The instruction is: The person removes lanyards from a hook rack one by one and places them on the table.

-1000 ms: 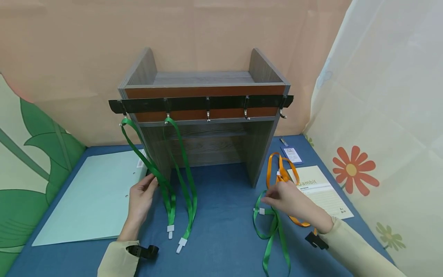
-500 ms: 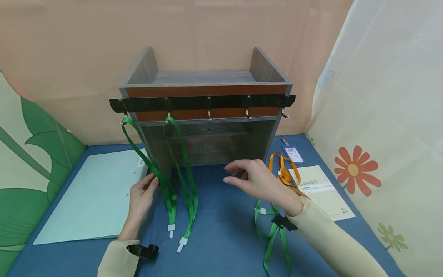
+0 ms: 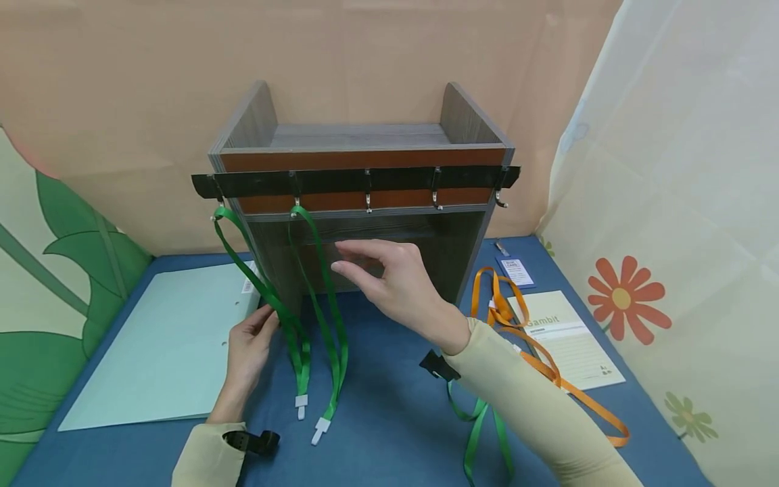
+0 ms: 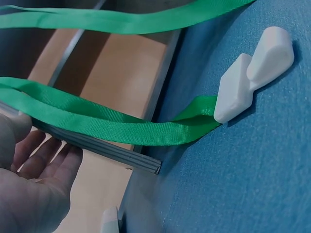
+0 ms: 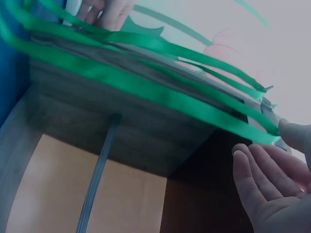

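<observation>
My left hand [image 3: 248,345] rests at the left side panel of a grey wooden shelf [image 3: 458,250], its fingertips against the panel. Beside it, a green lanyard [image 3: 258,284] hangs from the first hook; its white clip [image 4: 235,90] dangles low. On the second hook hangs another green lanyard [image 3: 322,264]. My right hand [image 3: 395,287] hovers in front of the shelf, just right of this second lanyard, thumb and fingers apart, holding nothing. In the right wrist view, its fingertips are close to the green straps [image 5: 146,94]; whether they touch cannot be told.
A black rail [image 3: 341,181] with metal hooks crosses the shelf front. Green [image 3: 475,433] and orange lanyards [image 3: 548,365] lie at right on the blue table, near a notepad [image 3: 575,345] and a blue-edged card [image 3: 516,272]. A pale folder [image 3: 158,345] lies left.
My right hand has moved left and up from the lanyards on the table to beside the second hanging lanyard. My left hand and the hanging lanyards have stayed where they were.
</observation>
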Motion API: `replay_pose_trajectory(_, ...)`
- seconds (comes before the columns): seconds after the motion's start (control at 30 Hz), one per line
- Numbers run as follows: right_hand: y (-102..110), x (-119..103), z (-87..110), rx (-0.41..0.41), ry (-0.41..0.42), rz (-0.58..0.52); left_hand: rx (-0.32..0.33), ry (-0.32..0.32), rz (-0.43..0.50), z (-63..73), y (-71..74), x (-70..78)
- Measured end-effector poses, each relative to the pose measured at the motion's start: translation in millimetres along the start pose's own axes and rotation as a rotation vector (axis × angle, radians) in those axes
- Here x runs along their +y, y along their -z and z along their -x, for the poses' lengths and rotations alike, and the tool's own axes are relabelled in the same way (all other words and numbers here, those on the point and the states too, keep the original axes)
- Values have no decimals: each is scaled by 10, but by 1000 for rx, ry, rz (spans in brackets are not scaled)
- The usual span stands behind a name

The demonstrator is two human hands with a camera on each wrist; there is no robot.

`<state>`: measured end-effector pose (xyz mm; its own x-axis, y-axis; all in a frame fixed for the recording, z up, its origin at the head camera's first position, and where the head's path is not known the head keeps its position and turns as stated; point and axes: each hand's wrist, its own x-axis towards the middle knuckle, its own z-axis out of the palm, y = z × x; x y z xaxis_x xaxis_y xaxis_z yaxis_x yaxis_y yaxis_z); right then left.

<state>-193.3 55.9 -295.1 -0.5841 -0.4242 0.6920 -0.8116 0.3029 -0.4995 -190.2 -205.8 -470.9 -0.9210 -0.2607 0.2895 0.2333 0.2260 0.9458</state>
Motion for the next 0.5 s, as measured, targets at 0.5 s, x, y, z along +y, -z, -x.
replay_pose_trajectory(0.5,-266,-121,-384,38,-189,-223,9,9,-48,113,-10,365)
